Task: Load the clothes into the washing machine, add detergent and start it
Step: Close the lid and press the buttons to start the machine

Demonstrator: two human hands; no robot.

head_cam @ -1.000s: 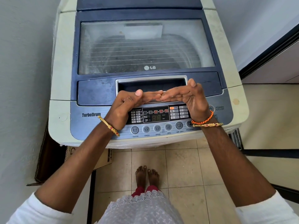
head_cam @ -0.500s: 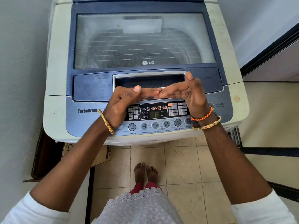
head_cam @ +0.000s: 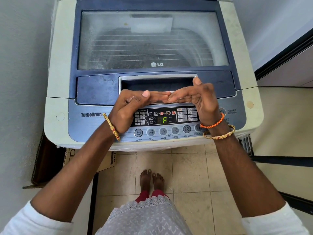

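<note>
So the washing machine (head_cam: 152,73) sits right in front of her, lid (head_cam: 152,41) down, display (head_cam: 162,119) lit. Left hand (head_cam: 128,109) and right hand (head_cam: 201,100) hover fingertip to fingertip above the lid handle (head_cam: 157,82), fingers loosely straight, grasping nothing. No clothes or detergent visible. I'd say hook both hands under that handle and lift evenly so the lid folds back clean.

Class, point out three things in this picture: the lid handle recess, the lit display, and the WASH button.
lid handle recess (head_cam: 152,83): head view, on its dark inner hollow.
lit display (head_cam: 164,119): head view, on the green letter F.
WASH button (head_cam: 151,132): head view, on the round button's face.
</note>
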